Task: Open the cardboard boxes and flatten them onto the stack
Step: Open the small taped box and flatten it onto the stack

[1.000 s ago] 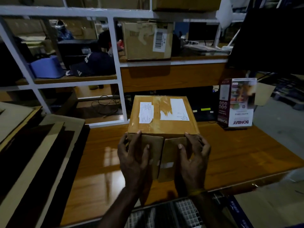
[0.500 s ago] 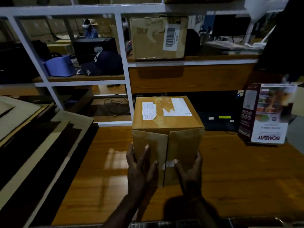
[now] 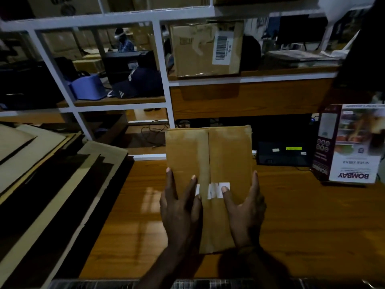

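Left of the box, a stack of flattened cardboard [image 3: 52, 174] lies in overlapping sheets along the edge of the bench [image 3: 302, 215]. The box [image 3: 208, 159] itself stands on the wooden bench, in the middle of the view, with the face towards the camera showing two flaps that meet at a centre seam; a short strip of white tape [image 3: 214, 190] crosses that seam low down. The left hand [image 3: 179, 207] lies flat on the box's left flap, fingers straight and spread, one fingertip at the tape's left end. The right hand [image 3: 243, 211] lies on the right flap in the same way, fingers extended, its thumb on the tape (neither hand curls around anything). Behind the box, a white shelf frame [image 3: 166, 80] holds another carton with a barcode label [image 3: 206, 49] above it. Right of the box, a black device [image 3: 283, 153] sits at the back of the bench, and further right stands a printed carton marked BOMBAY [image 3: 352, 147], its lettering upside down.
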Motion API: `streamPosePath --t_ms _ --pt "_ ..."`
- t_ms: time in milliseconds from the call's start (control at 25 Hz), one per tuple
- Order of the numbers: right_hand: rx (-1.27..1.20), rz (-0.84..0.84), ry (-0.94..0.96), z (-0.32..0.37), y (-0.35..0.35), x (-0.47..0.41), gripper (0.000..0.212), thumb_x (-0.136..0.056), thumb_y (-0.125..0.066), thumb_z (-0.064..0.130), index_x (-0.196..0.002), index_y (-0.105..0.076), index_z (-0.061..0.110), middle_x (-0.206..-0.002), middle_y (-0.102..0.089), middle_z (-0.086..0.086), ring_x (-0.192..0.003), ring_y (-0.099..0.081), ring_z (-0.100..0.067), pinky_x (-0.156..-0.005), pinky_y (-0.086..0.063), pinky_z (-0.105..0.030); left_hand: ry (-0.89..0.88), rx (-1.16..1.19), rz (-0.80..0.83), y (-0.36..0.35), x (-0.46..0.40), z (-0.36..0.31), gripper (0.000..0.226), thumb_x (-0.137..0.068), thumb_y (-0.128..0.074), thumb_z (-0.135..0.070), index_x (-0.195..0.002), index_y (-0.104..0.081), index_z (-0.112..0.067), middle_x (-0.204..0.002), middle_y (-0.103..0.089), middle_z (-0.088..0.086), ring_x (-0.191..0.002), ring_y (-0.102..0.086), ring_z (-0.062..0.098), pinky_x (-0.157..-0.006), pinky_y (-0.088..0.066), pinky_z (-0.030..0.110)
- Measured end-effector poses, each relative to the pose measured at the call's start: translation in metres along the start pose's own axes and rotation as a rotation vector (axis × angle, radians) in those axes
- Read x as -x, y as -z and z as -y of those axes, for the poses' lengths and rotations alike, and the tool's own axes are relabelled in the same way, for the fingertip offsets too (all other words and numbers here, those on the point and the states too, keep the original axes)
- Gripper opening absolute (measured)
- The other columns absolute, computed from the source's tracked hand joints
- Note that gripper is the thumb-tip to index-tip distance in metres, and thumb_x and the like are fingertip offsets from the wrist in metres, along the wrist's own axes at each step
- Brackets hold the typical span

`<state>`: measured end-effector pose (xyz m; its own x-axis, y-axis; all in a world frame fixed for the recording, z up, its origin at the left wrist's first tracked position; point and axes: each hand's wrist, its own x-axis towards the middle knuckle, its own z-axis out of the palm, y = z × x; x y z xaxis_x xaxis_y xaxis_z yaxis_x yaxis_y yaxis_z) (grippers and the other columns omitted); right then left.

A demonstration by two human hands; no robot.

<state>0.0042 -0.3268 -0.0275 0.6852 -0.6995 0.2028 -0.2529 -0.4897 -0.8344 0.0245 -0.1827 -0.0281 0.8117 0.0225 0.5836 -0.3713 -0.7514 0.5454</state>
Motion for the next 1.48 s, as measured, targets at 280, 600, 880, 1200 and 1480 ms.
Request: streamPosePath --t_ms 280,600,880,1200,1480 --pt "0.441 0.281 0.100 0.030 -0.002 0.014 0.086 -0.088 -0.043 0.074 -0.155 0.002 0.044 -0.143 -0.034 -0.018 -0.127 -0.040 -0.034 -0.103 -0.034 -0.043 0.145 -0.171 0.324 0.021 -0.037 0.011 0.040 -0.100 -0.043 -0.045 -0.140 -0.047 -0.047 -0.164 -0.012 -0.008 -0.143 -0.029 0.035 -0.110 -0.034 0.055" --pt "0.600 0.395 0.174 0.032 -0.005 0.032 0.064 -0.097 -0.032 0.063 -0.155 -0.017 0.040 -0.165 0.001 -0.015 -0.151 -0.007 -0.035 -0.117 -0.020 -0.048 0.099 -0.285 0.607 0.032 -0.025 0.022 0.046 -0.097 -0.038 -0.059 -0.141 -0.042 -0.049 -0.160 -0.024 -0.009 -0.149 -0.010 0.039 -0.112 -0.029 0.053" --pt "0.554 0.495 0.416 0.018 0.014 0.057 0.074 -0.086 -0.008 0.073 -0.154 -0.018 0.046 -0.166 0.002 0.006 -0.152 0.006 -0.014 -0.121 0.010 -0.044 -0.080 -0.343 0.672 0.052 -0.004 0.036 0.050 -0.099 -0.030 -0.061 -0.147 -0.030 -0.050 -0.163 -0.017 -0.008 -0.150 -0.009 0.033 -0.114 -0.028 0.048" --pt "0.547 0.600 0.545 0.000 0.034 0.068 0.076 -0.075 -0.015 0.073 -0.149 -0.015 0.054 -0.165 0.002 0.014 -0.151 0.010 -0.010 -0.119 0.013 -0.043 -0.232 -0.323 0.850 0.074 0.009 0.038 0.057 -0.098 -0.028 -0.064 -0.151 -0.015 -0.050 -0.165 0.002 -0.008 -0.152 0.006 0.025 -0.120 -0.003 0.056" --pt "0.381 0.444 0.492 -0.005 0.028 0.079 0.065 -0.079 -0.026 0.072 -0.139 -0.042 0.052 -0.160 -0.025 0.015 -0.152 -0.008 -0.014 -0.119 0.013 -0.046 -0.195 -0.129 0.654 0.073 0.024 0.037 0.040 -0.098 -0.039 -0.058 -0.137 -0.046 -0.051 -0.158 -0.027 -0.014 -0.150 -0.014 0.017 -0.120 -0.006 0.050"
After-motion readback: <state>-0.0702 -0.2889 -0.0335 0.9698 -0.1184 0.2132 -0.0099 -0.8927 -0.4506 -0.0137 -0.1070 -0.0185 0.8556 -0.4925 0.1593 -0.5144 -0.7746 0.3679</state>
